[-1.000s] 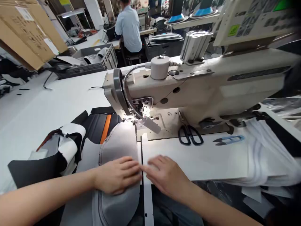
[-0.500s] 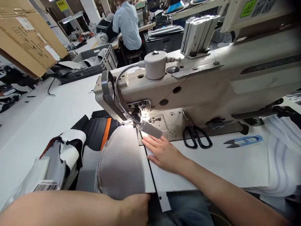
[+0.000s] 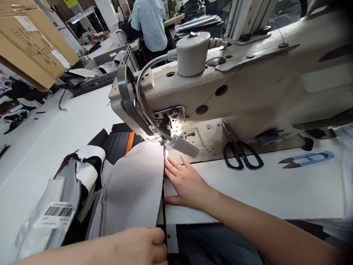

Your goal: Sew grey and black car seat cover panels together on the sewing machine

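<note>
A grey mesh fabric panel (image 3: 132, 187) lies under the sewing machine's lit needle area (image 3: 165, 138), with a black strip (image 3: 164, 206) along its right edge. At the panel's near edge my left hand (image 3: 143, 244) is closed, its fingers curled round the fabric and strip. My right hand (image 3: 190, 184) lies flat with fingers spread on the white table, its fingertips touching the black strip just in front of the needle area. A grey lamp head (image 3: 184, 146) hangs above those fingertips.
Black scissors (image 3: 242, 154) and blue thread snips (image 3: 307, 159) lie to the right. A barcoded plastic bag (image 3: 52, 217) and black pieces with an orange stripe (image 3: 129, 142) are on the left. Behind stand a carton (image 3: 35, 40), a grey crate (image 3: 110, 68) and a person (image 3: 150, 25).
The panel's right edge now lies along the black strip. My left hand has shifted slightly left, and my right fingers are more spread. The view has moved closer to the machine.
</note>
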Demonstrator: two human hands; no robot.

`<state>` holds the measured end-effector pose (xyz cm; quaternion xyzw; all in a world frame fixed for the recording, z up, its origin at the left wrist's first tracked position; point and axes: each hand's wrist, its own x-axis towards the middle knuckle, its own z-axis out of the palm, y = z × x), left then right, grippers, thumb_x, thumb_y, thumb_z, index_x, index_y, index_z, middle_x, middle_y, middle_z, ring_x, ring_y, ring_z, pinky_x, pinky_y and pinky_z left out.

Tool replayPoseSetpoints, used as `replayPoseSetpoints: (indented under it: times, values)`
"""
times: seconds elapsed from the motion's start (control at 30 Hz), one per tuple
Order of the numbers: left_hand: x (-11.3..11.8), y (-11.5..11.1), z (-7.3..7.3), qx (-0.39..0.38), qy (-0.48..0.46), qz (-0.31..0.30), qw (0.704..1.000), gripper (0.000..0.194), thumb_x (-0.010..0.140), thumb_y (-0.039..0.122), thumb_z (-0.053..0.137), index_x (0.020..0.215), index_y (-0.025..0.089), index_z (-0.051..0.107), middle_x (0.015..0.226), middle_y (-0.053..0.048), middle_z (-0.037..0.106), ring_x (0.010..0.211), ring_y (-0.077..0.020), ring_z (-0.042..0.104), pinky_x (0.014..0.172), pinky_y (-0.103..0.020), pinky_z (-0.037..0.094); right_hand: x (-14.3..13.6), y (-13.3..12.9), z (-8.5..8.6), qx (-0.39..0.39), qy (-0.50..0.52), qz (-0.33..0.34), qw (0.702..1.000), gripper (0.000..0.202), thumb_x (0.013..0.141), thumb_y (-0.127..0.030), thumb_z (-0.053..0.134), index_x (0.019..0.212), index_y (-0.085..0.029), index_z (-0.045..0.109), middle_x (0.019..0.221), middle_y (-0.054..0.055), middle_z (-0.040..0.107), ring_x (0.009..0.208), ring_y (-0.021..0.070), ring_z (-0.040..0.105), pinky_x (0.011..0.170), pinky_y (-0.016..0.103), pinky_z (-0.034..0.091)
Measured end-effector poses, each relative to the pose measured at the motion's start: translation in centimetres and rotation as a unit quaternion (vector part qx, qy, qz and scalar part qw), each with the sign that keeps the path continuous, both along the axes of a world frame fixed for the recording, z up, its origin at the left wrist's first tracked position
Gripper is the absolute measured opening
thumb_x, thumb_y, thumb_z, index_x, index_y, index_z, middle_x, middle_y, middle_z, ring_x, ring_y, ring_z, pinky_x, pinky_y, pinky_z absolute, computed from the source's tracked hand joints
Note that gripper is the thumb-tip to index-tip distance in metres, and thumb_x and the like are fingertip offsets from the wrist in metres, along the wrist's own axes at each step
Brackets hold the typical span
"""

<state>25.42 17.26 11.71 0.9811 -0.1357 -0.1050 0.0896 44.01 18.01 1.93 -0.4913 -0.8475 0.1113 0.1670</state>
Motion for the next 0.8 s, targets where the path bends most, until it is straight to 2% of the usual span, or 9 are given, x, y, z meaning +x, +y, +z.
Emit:
replayPoseSetpoints:
  times: [0.1,0.13,0.2,0.27,0.37,0.5,0.6,0.67,0.8]
  values:
    - [1.1,1.7,0.8,0.022,-0.013,0.102,0.994,0.012,0.086,0.028,0.054,0.08,0.022,0.062,0.089,0.0,0.068,0.082,-0.0138,0.057,0.084,-0.027,0.045,0.2,-0.4,-0.3,0.002,0.008,0.046,0.999,0.076,0.076,-0.064,0.058,0.127,-0.008,0.054,0.137,0.018,0.049,0.136,0.0331,0.03,0.112,0.058,0.017]
    - [1.3,2.6,1.1,0.054,-0.019,0.145,0.988,0.018,0.089,0.033,0.049,0.094,0.023,0.064,0.106,-0.001,0.067,0.099,-0.0166,0.057,0.095,-0.032,0.04,0.1,-0.5,-0.4,0.005,0.019,0.039,0.999,0.074,0.076,-0.062,0.058,0.127,-0.008,0.054,0.137,0.018,0.049,0.137,0.0325,0.029,0.112,0.057,0.016]
    - [1.3,5.0,1.4,0.142,-0.02,0.234,0.962,0.034,0.093,0.039,0.041,0.118,0.024,0.058,0.131,-0.007,0.055,0.124,-0.0248,0.046,0.106,-0.045,0.028,-0.3,-0.5,-0.6,0.01,0.041,-0.008,0.999,0.074,0.076,-0.055,0.059,0.132,-0.008,0.049,0.14,0.018,0.045,0.137,0.0319,0.029,0.112,0.058,0.015]
    - [1.3,7.5,1.2,0.22,-0.003,0.318,0.922,0.043,0.093,0.041,0.038,0.13,0.021,0.05,0.138,-0.013,0.048,0.129,-0.0327,0.039,0.104,-0.057,0.026,-0.7,-0.4,-0.6,0.005,0.046,-0.051,0.998,0.075,0.075,-0.049,0.061,0.135,-0.007,0.044,0.144,0.018,0.04,0.137,0.0324,0.029,0.111,0.06,0.015]
    - [1.2,9.9,-0.3,0.244,0.063,0.403,0.88,0.052,0.091,0.044,0.043,0.136,0.019,0.044,0.136,-0.017,0.047,0.124,-0.0371,0.042,0.096,-0.059,0.034,-0.8,-0.6,-0.3,-0.01,0.032,-0.04,0.999,0.074,0.075,-0.05,0.062,0.133,-0.006,0.047,0.142,0.019,0.043,0.136,0.0343,0.029,0.11,0.063,0.016]
    - [1.2,10.7,-2.9,0.172,0.096,0.455,0.868,0.052,0.092,0.043,0.039,0.139,0.022,0.04,0.12,-0.013,0.055,0.106,-0.0311,0.053,0.083,-0.046,0.046,-0.3,-1.1,-0.4,-0.008,0.036,0.014,0.999,0.078,0.073,-0.061,0.062,0.129,-0.007,0.051,0.136,0.017,0.05,0.136,0.0337,0.029,0.111,0.059,0.016]
    - [1.1,11.0,-4.5,0.134,0.047,0.475,0.868,0.048,0.094,0.035,0.034,0.138,0.018,0.041,0.109,-0.013,0.057,0.101,-0.0269,0.054,0.081,-0.038,0.048,-0.2,-0.8,-0.6,-0.007,0.035,-0.038,0.999,0.081,0.074,-0.057,0.063,0.135,-0.007,0.045,0.142,0.017,0.043,0.136,0.0343,0.03,0.109,0.06,0.02]
    - [1.0,11.1,-5.4,0.178,-0.005,0.462,0.869,0.046,0.094,0.033,0.035,0.135,0.017,0.046,0.108,-0.014,0.057,0.103,-0.0287,0.053,0.087,-0.042,0.045,-0.2,-0.3,-0.5,-0.015,0.026,-0.06,0.998,0.081,0.074,-0.054,0.063,0.136,-0.007,0.043,0.144,0.017,0.039,0.136,0.0354,0.029,0.106,0.062,0.023]
    - [1.0,10.6,-6.8,0.259,-0.096,0.458,0.845,0.043,0.093,0.033,0.036,0.13,0.019,0.053,0.132,-0.019,0.046,0.125,-0.0358,0.038,0.101,-0.057,0.029,0.2,0.2,-0.1,-0.026,0.018,-0.024,0.999,0.078,0.074,-0.057,0.062,0.133,-0.01,0.047,0.144,0.014,0.041,0.137,0.0353,0.026,0.105,0.061,0.025]
